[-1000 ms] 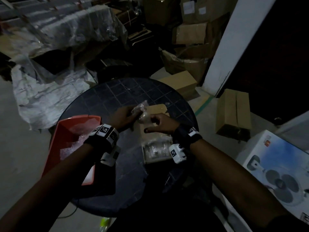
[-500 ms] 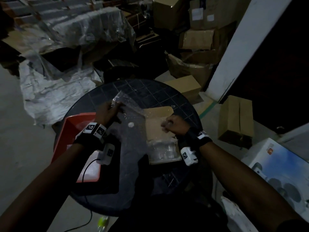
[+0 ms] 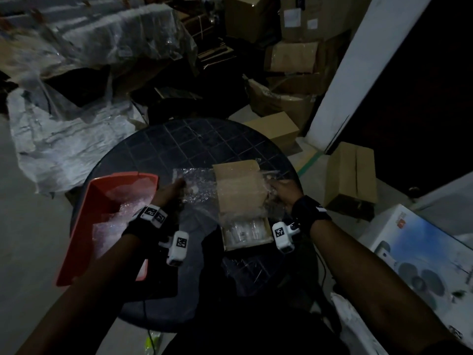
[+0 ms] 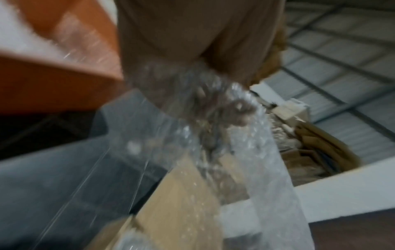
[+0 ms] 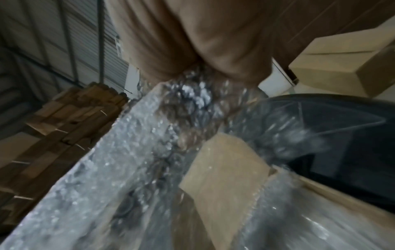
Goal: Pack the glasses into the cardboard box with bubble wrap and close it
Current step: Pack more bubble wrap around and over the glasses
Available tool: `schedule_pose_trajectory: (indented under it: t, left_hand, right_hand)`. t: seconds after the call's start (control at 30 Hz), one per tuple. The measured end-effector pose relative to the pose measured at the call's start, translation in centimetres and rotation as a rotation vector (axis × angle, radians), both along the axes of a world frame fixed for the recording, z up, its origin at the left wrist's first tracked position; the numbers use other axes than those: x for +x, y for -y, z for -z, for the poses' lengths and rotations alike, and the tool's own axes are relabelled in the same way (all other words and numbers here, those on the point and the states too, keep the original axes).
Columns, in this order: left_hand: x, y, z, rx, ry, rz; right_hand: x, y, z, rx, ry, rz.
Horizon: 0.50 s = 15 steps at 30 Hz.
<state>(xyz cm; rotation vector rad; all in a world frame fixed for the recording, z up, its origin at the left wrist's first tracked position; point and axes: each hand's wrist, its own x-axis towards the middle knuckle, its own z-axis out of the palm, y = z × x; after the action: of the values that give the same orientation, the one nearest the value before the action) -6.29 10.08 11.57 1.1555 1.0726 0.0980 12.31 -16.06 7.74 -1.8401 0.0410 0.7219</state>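
Observation:
A small open cardboard box [image 3: 240, 190] lies on the round dark table [image 3: 194, 144], its flap folded back. Clear glasses [image 3: 244, 230] show in its near end. A sheet of bubble wrap [image 3: 197, 185] is stretched across the box between my hands. My left hand [image 3: 170, 192] grips the sheet's left edge, and the left wrist view shows the bubble wrap [image 4: 205, 104] bunched in that palm above the box [image 4: 177, 203]. My right hand [image 3: 284, 192] grips the right edge; the right wrist view shows the bubble wrap [image 5: 192, 94] crumpled in its grasp over the box flap [image 5: 220, 165].
A red tray [image 3: 102, 198] with more bubble wrap sits on the table's left side. Cardboard cartons [image 3: 350, 175] and a boxed fan [image 3: 419, 254] stand on the floor to the right. Plastic sheeting [image 3: 64, 144] and stacked boxes crowd the floor behind the table.
My hands held a small crumpled wad together over the box. They have pulled apart, spreading the bubble wrap wide across the box, with the left hand dropping lower and closer to the tray.

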Motion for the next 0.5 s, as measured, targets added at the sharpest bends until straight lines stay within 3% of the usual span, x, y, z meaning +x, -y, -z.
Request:
schedule_pose_trajectory:
  t: [0.07, 0.23, 0.4, 0.5]
  left_hand:
    - [0.2, 0.2, 0.9, 0.024, -0.043, -0.063]
    - [0.3, 0.6, 0.9, 0.22, -0.048, 0.035]
    - [0.1, -0.1, 0.9, -0.011, 0.041, -0.008]
    - [0.4, 0.1, 0.7, -0.127, 0.08, 0.054]
  right_hand:
    - [-0.5, 0.1, -0.1, -0.019, 0.002, 0.02]
    - [-0.8, 0.8, -1.1, -0.012, 0.02, 0.001]
    - [-1.2, 0.9, -1.9, -0.007, 0.101, 0.025]
    - [-1.1, 0.6, -1.6, -0.046, 0.285, 0.013]
